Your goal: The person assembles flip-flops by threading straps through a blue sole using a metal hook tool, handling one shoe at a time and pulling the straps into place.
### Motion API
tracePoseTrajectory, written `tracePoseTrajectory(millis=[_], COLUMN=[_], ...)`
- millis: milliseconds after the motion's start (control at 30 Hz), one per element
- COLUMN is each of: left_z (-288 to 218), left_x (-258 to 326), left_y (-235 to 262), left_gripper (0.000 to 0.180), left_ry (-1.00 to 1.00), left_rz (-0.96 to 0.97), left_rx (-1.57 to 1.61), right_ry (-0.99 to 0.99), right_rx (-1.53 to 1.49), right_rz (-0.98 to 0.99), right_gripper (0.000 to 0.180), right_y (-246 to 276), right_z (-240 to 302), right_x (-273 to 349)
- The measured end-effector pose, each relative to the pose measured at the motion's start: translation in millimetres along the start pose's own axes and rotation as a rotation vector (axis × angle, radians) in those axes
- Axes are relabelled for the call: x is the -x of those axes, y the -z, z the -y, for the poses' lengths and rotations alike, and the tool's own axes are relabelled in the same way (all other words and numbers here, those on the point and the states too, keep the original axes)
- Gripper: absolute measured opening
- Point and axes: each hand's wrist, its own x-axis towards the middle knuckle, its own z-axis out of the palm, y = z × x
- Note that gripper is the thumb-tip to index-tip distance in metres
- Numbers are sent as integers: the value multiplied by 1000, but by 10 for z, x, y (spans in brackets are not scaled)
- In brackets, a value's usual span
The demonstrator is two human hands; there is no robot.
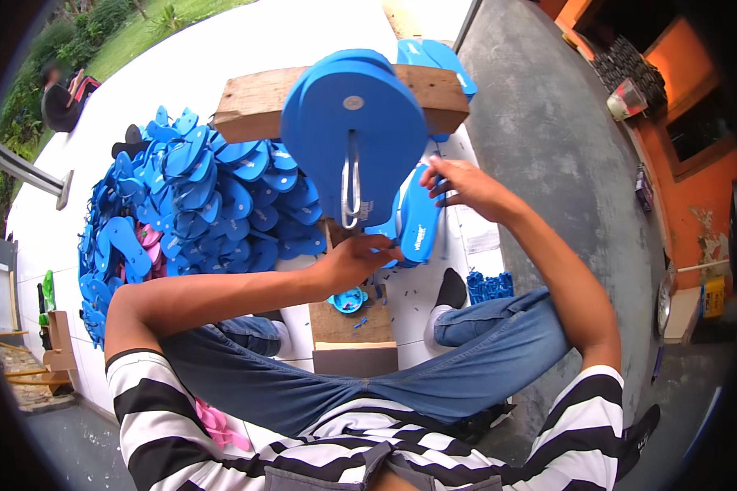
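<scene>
A stack of blue flip-flop soles (336, 106) stands in front of me against a wooden beam. From the hole in its front sole hangs a slim silver metal loop (350, 184). My left hand (359, 263) is below the stack's lower end, fingers stretched to the right; whether they touch a sole is hard to make out. Just beyond those fingertips lies a blue flip-flop sole with white print (420, 221). Over its far right edge hovers my right hand (471, 188), fingers apart and bent, with nothing visible in them.
On the left rises a big heap of blue flip-flop soles (213, 196). The wooden beam (254, 102) crosses ahead. Between my legs a small blue bowl (349, 300) rests on a wooden board (354, 329). Blue strips (490, 286) lie by my right knee. A person (61, 100) sits far left.
</scene>
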Motion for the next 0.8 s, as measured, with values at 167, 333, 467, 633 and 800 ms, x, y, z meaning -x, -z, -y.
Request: tracePoseTrajectory(millis=[167,333,467,633,800], left_z=[392,239,140,277,87], left_x=[-191,-245,-239,-239,-178], left_y=[-194,-260,-343,-434,-430], left_gripper=[20,22,46,63,52], left_ry=[81,-166,-470,-318,-235], left_rz=[-62,-118,-224,-118,-282], left_rx=[413,81,-182,-138,-87], right_ry=[27,47,69,165,95], right_rx=[162,315,349,353,87], right_rz=[142,62,31,80,220], right_gripper=[51,50,45,47,50], right_y=[-85,-22,1,1,-211], right_z=[130,164,168,111,246], right_x=[85,56,69,72,252])
